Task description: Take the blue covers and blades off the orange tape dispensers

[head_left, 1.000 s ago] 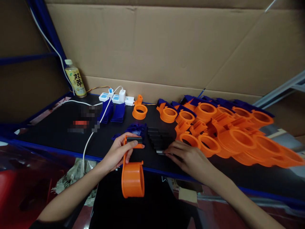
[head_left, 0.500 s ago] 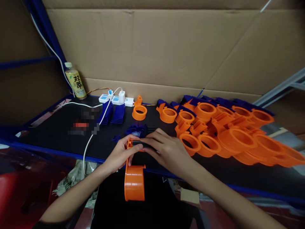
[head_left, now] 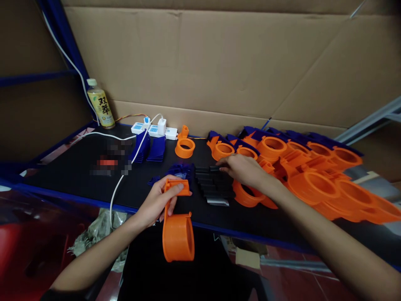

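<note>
My left hand (head_left: 156, 200) is closed on the handle end of an orange tape-dispenser body (head_left: 177, 231), thumb pressed on its top, with the round drum hanging below the table edge. My right hand (head_left: 242, 169) reaches over a row of black flat pieces (head_left: 214, 185) laid out on the black mat. Its fingertips pinch one black piece at the far end of that row. Small blue parts (head_left: 180, 170) lie just beyond my left hand.
A large heap of orange dispenser bodies (head_left: 313, 175) with blue parts fills the right of the black mat (head_left: 72, 171). Two stacks of blue pieces (head_left: 148, 148), a white power strip (head_left: 150, 130) with a cable, and a drink bottle (head_left: 100, 104) stand at the back left. Cardboard walls the back.
My right hand has left the orange body's handle and moved right and away, to the far end of the black row. My left hand keeps holding the orange body, nearly still.
</note>
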A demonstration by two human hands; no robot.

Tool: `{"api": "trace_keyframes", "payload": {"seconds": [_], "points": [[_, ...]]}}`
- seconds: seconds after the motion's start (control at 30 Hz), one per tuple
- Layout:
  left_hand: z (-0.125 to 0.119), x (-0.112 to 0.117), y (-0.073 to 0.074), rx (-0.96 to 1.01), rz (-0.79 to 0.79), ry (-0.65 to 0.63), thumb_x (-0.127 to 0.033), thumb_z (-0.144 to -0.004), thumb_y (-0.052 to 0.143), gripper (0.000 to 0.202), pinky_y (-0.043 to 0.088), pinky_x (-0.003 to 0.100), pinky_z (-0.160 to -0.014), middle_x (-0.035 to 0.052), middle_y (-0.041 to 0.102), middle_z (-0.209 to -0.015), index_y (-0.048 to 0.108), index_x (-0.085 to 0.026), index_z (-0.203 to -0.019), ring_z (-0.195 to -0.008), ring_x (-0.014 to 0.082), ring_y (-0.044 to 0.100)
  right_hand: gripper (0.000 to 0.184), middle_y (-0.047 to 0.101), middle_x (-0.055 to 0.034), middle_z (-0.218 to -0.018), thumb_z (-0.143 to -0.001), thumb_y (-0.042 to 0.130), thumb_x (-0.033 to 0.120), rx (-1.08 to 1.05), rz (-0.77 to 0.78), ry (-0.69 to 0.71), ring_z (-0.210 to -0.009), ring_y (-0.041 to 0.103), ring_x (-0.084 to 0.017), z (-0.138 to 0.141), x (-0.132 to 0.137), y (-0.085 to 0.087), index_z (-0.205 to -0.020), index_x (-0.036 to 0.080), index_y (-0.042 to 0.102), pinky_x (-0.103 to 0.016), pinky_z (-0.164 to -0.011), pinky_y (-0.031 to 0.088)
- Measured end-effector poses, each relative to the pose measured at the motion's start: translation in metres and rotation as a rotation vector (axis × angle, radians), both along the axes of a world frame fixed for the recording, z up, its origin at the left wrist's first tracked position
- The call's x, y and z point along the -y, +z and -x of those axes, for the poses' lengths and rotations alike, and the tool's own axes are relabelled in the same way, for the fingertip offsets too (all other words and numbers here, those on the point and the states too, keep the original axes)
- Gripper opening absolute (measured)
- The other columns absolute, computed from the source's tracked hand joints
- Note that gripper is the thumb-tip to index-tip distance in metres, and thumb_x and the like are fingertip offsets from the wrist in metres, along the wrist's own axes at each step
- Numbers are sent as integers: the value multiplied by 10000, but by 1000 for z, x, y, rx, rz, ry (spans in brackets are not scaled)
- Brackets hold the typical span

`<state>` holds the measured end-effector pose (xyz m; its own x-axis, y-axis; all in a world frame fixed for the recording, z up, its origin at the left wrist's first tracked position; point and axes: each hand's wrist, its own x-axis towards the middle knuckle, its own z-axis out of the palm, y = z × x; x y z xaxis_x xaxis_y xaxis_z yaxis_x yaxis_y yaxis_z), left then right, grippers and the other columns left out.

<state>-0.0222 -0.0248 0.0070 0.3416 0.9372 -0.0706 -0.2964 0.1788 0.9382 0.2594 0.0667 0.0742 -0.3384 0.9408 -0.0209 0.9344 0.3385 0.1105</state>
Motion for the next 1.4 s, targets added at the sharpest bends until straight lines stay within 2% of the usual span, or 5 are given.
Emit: {"api": "trace_keyframes", "payload": {"seconds": [0.33, 0.53, 0.73, 1.0, 1.4], "points": [[-2, -2, 2, 271, -34, 184, -396, -911, 638, 299, 446, 192, -451, 113, 745, -1036, 613, -158, -1090, -434, 37, 492, 405, 681, -54, -1250, -1002, 439, 430, -427, 71, 215, -1070, 665, -202, 36, 50, 27, -1295, 254, 655, -332, -909, 515], [-2, -2, -3, 424, -97, 286, -464, -946, 581, 405, 572, 356, -833, 137, 643, -1314, 583, -205, -1257, -1013, 229, 691, 691, 620, -51, -1340, -822, 675, 590, -490, 240, 372, -1140, 629, -234, 81, 111, 52, -1425, 286, 529, -350, -940, 508], [-2, -5, -8, 391, -215, 244, -454, -950, 553, 464, 561, 484, -912, 126, 409, -1565, 528, -265, -1372, -1422, 354, 389, 631, 653, -85, -1260, -847, 582, 646, -351, -124, 128, -1081, 638, -271, 59, 46, 61, -1344, 257, 573, -389, -897, 495], [0, -2, -4, 342, -163, 140, -443, -972, 492, 353, 607, 429, -737, 182, 613, -1351, 621, -178, -1167, -1209, 346, 591, 747, 682, -130, -1207, -802, 567, 715, -77, -108, -182, -1078, 635, -342, 49, -56, 41, -1393, 258, 557, -411, -836, 479], [0, 0, -2, 192, -98, 81, -378, -898, 645, 254, 502, 210, -456, 101, 697, -944, 637, -162, -1033, -780, 184, 633, 751, 621, -148, -1313, -874, 458, 732, -70, -70, -140, -1205, 562, -325, 48, -62, 15, -1432, 235, 531, -413, -916, 464]]}}
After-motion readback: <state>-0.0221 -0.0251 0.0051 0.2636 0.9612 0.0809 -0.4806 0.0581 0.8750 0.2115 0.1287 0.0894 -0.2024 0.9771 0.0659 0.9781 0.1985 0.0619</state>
